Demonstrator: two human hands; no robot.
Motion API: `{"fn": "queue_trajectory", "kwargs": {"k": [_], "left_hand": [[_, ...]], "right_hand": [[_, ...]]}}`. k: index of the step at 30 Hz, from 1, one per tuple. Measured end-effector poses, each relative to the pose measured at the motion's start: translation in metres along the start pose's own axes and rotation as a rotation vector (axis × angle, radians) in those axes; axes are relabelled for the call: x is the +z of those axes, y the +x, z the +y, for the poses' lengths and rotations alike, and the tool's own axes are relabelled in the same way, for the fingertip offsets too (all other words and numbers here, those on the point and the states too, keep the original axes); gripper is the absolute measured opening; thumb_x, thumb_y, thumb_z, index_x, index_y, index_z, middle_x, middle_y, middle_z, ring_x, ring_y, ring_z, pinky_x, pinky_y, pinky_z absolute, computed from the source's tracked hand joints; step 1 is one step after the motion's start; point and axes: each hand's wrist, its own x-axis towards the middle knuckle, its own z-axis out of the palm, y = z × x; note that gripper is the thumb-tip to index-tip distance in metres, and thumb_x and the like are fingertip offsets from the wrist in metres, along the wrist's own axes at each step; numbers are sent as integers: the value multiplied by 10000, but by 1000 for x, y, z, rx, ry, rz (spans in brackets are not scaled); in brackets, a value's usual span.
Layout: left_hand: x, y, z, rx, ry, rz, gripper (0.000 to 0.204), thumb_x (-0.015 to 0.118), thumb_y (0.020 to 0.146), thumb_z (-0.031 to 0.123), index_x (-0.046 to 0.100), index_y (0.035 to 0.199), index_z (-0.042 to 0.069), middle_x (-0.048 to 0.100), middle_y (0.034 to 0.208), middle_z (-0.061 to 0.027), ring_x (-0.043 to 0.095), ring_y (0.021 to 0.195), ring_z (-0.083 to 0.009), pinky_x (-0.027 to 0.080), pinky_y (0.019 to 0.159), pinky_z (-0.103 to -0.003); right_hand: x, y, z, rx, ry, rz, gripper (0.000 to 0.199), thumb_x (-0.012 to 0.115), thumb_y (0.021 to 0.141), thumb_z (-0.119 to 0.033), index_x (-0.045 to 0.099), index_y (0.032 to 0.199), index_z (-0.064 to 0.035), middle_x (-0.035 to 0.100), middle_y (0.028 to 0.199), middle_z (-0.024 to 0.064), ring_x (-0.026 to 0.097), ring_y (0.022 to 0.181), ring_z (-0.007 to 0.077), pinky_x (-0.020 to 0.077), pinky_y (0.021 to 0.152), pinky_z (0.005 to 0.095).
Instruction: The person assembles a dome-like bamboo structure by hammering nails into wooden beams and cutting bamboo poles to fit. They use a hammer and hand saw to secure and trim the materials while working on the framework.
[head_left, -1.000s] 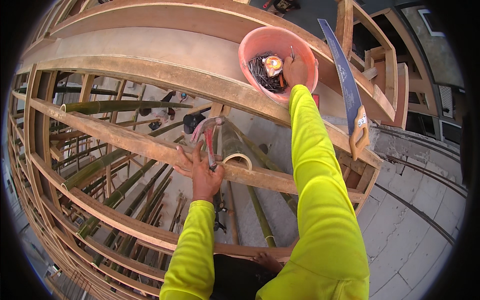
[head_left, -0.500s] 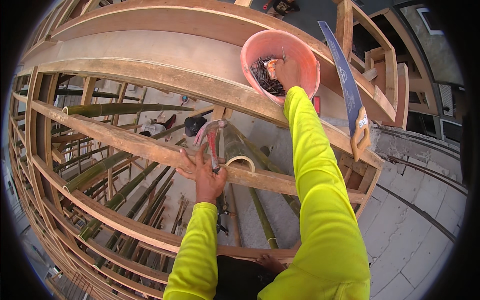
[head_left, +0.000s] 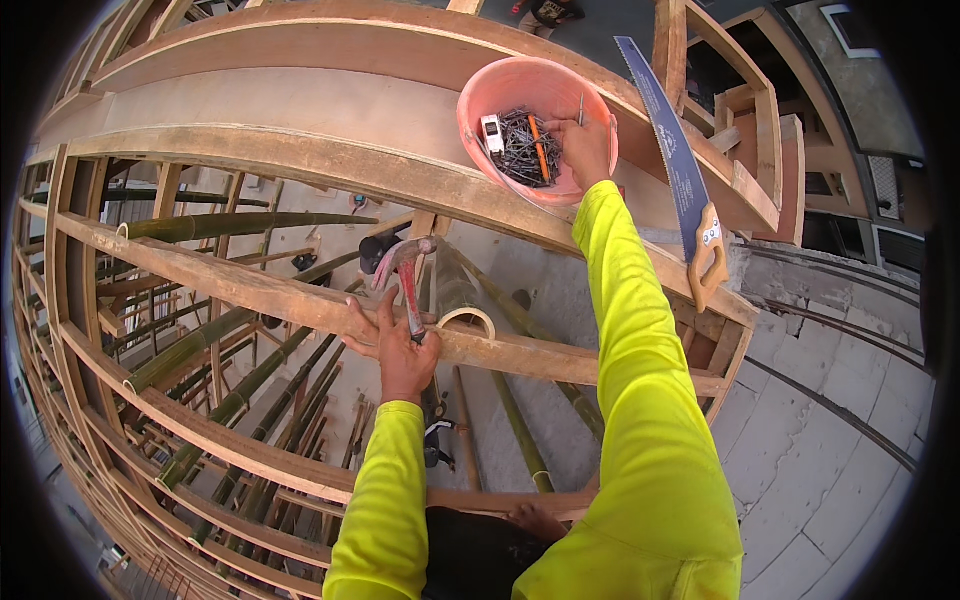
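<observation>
My left hand (head_left: 402, 358) rests on a wooden beam (head_left: 250, 287) with several fingers spread along it. A claw hammer (head_left: 408, 285) with a red shaft is held upright in its thumb-side grip, head up. My right hand (head_left: 585, 153) reaches inside a pinkish-orange bucket (head_left: 478, 88), at its right side, fingers closed. A thin nail (head_left: 581, 107) sticks up from that hand; its lower end is hidden. Many loose nails (head_left: 522, 160) fill the bucket's bottom, with an orange pencil (head_left: 541, 155) and a white-and-black tape measure (head_left: 492, 134) lying on them.
A handsaw (head_left: 680, 160) with a wooden handle leans across the frame to the right of the bucket. A cut bamboo pole (head_left: 467, 318) meets the beam beside my left hand. Below are more bamboo poles (head_left: 225, 222) and people. Grey slabs (head_left: 800, 430) lie at right.
My right hand has let go of the tape measure, which now lies at the bucket's left, and has shifted toward the bucket's right side. The pencil has come into sight. My left hand keeps the hammer.
</observation>
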Motion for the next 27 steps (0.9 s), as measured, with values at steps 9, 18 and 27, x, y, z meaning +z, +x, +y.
{"fn": "queue_trajectory", "kwargs": {"k": [9, 18, 27], "left_hand": [[3, 1, -2, 14, -6, 41, 246, 628, 690, 244, 748, 885, 154, 376, 1534, -54, -67, 1506, -475, -203, 1022, -752], [2, 0, -4, 18, 1, 45, 257, 623, 693, 249, 745, 887, 133, 381, 1530, -56, -58, 1507, -470, -203, 1021, -755], [2, 0, -8, 23, 3, 46, 245, 640, 682, 246, 735, 873, 126, 384, 1537, -60, -54, 1507, -471, -208, 1021, -750]], "right_hand": [[9, 37, 25, -192, -1226, -346, 286, 587, 864, -192, 745, 971, 21, 717, 977, 245, 714, 885, 348, 555, 794, 433], [13, 28, 2, -8, -182, -181, 290, 498, 882, -47, 694, 1093, -13, 724, 975, 82, 537, 597, 118, 405, 485, 260], [4, 64, 51, -153, -1043, -260, 325, 548, 861, -201, 729, 1015, 21, 693, 1043, 267, 662, 1035, 412, 502, 909, 485]]}}
